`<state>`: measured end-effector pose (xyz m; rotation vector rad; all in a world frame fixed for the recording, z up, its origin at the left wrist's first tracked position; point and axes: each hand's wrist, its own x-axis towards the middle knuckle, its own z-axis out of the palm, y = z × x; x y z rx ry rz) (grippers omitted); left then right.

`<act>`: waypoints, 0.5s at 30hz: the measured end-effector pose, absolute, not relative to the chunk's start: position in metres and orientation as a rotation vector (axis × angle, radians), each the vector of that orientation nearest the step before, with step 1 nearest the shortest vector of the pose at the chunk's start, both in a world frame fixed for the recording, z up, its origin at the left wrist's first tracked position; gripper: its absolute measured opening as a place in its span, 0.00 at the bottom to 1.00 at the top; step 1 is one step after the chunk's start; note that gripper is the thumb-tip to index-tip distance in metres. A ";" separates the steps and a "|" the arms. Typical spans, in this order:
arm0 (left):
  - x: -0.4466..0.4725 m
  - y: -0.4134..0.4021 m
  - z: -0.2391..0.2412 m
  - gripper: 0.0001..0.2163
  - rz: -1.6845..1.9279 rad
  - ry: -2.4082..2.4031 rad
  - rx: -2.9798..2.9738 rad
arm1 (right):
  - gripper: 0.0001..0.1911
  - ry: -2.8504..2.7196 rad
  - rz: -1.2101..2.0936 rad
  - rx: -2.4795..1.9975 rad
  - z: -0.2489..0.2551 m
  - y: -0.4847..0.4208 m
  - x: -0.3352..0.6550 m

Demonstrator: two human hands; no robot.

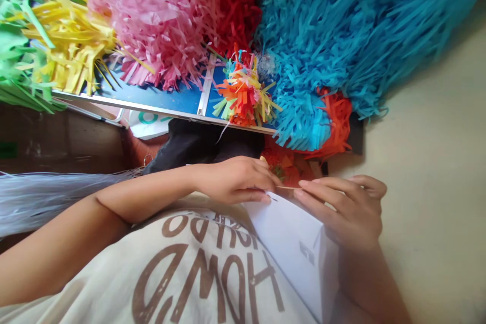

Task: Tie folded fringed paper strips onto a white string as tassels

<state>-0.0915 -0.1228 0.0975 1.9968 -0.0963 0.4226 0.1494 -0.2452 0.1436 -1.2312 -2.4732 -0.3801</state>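
A white folded paper piece (286,233), shaped somewhat like a box and bearing a small dark mark, leans against the shirt between my hands. My left hand (246,180) is closed at its upper end, the thumb pressing on the paper near a small dark slit. From there a thin tan strip (286,188) stretches across to my right hand (345,207), whose fingertips pinch its other end. Whether the strip is a stick or a cord I cannot tell. A small pale yellow tip (263,160) shows above my left hand.
A blue table (152,93) with a metal edge lies ahead. Fringed paper in green (17,50), yellow (72,40), pink (152,15) and blue (341,25) covers it, with a multicoloured tuft (245,91) near the edge. Silvery strands (56,197) lie at left; a wall (429,172) stands at right.
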 end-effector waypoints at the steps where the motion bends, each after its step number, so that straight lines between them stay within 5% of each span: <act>1: -0.091 -0.123 0.096 0.09 0.421 -0.092 1.989 | 0.18 -2.459 -0.359 -1.249 0.142 -0.246 0.150; 9: -0.091 -0.123 0.090 0.11 0.449 -0.056 1.972 | 0.08 -2.286 -0.110 -1.306 0.129 -0.242 0.145; 15: -0.092 -0.125 0.090 0.09 0.461 -0.070 1.998 | 0.16 -2.318 -0.156 -1.324 0.126 -0.240 0.141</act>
